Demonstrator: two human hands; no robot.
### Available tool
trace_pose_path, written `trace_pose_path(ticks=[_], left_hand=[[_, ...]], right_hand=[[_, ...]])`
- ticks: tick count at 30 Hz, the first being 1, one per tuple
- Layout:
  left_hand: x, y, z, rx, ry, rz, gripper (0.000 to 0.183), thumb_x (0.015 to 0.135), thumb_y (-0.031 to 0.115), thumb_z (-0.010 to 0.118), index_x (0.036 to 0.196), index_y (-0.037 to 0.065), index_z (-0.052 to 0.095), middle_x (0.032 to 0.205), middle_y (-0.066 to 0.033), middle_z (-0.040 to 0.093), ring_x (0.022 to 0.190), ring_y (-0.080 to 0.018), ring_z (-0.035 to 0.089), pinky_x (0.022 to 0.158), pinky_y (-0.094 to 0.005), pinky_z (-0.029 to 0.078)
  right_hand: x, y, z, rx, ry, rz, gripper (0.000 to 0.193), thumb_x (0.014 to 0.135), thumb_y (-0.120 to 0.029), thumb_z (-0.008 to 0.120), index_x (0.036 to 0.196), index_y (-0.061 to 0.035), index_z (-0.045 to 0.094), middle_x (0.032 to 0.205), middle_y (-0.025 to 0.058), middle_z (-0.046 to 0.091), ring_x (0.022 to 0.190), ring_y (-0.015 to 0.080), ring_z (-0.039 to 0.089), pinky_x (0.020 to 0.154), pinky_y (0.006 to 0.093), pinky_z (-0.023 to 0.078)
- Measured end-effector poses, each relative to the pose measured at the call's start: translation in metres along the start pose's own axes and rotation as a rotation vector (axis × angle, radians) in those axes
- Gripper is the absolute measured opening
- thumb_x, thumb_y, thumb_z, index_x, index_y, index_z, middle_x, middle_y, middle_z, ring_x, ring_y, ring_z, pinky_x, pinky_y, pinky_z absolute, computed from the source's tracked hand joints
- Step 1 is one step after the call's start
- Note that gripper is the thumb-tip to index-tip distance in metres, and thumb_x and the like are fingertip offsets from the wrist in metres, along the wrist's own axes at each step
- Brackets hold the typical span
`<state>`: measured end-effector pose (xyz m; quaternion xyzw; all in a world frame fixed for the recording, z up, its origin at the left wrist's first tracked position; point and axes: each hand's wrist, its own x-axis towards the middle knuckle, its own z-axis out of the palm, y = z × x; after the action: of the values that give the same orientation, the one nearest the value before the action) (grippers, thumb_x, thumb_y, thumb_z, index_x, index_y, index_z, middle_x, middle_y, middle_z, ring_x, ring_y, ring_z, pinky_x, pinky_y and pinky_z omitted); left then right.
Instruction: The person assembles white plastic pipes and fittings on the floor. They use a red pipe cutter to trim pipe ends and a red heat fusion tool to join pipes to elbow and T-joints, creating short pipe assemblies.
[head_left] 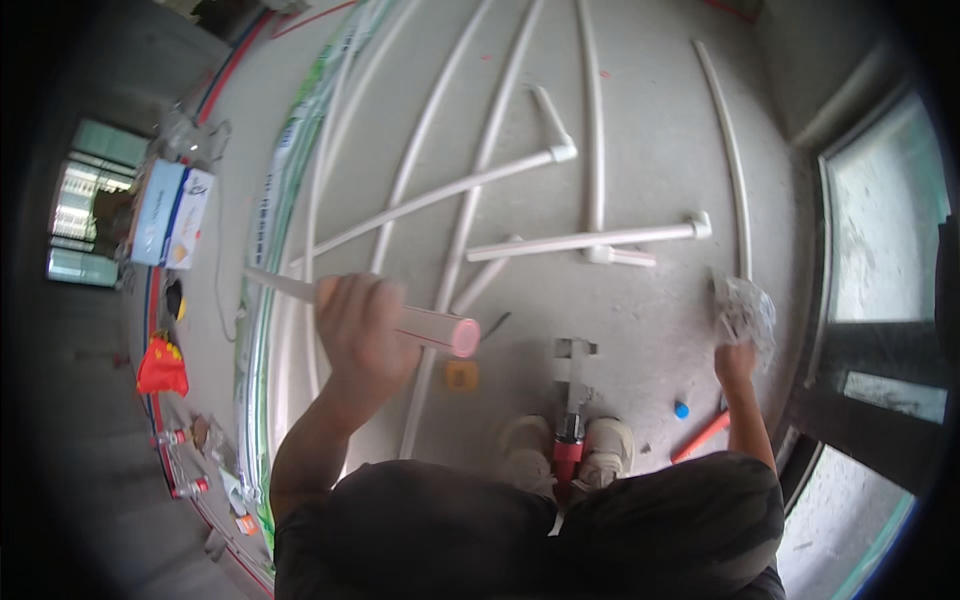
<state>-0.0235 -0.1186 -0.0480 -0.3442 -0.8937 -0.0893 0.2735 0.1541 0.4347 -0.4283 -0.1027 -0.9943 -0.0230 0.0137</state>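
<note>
My left hand is closed round a white plastic pipe with a thin red stripe. The pipe is raised off the floor, and its open round end points right. On the right, my right hand reaches down to a clear plastic bag with pale pieces in it. The bag hides the fingers, so their hold does not show. Between my shoes stands a pipe welding tool with a red and black handle and a metal head. A yellow tape measure lies beneath the held pipe's end.
Long white pipes cover the floor ahead; some carry elbow fittings. Wrapped pipes run along the left. Near my right foot are a blue cap and an orange-red tool. Boxes and a red bag sit far left.
</note>
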Motion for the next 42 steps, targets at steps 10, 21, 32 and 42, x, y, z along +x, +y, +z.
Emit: trace_pose_path(ticks=[10,21,32,42], left_hand=[[0.035,0.05,-0.091,0.053,-0.192,0.186,0.033,0.061,0.002,0.063,0.092,-0.006,0.058,0.072,-0.0118,0.045,0.058,-0.0279,0.047,0.058,-0.0422,0.031],[0.024,0.043,-0.088,0.136,0.256,0.226,0.022,0.066,0.009,0.068,0.083,0.003,0.055,0.062,-0.007,0.049,0.05,-0.0179,0.049,0.055,-0.0333,0.028],[-0.027,0.003,-0.058,0.154,0.448,0.14,0.03,0.064,0.001,0.074,0.091,-0.006,0.064,0.081,-0.0165,0.061,0.066,-0.0311,0.062,0.063,-0.0434,0.05],[-0.109,-0.104,-0.024,0.349,0.472,0.144,0.024,0.079,0.002,0.078,0.1,-0.001,0.066,0.094,-0.0141,0.065,0.076,-0.0299,0.067,0.062,-0.0375,0.056]], right_hand=[[0.015,-0.032,-0.102,0.39,-0.221,0.162,0.054,0.085,-0.004,0.054,0.138,-0.0002,0.064,0.14,0.0327,0.061,0.134,0.0516,0.054,0.114,0.0542,0.044],[-0.051,0.002,-0.12,0.517,0.096,-0.115,0.045,0.09,0.01,0.056,0.131,-0.0032,0.068,0.124,0.0262,0.07,0.108,0.0506,0.067,0.096,0.0504,0.056],[-0.082,0.026,-0.188,1.786,0.126,0.887,0.065,0.077,0.004,0.061,0.142,-0.0052,0.055,0.125,0.0106,0.067,0.096,0.0183,0.071,0.073,0.0236,0.059],[-0.007,-0.075,-0.277,1.985,-0.451,0.376,0.054,0.089,-0.026,0.08,0.134,-0.0053,0.056,0.116,0.0151,0.067,0.083,0.0164,0.066,0.066,0.026,0.051]])
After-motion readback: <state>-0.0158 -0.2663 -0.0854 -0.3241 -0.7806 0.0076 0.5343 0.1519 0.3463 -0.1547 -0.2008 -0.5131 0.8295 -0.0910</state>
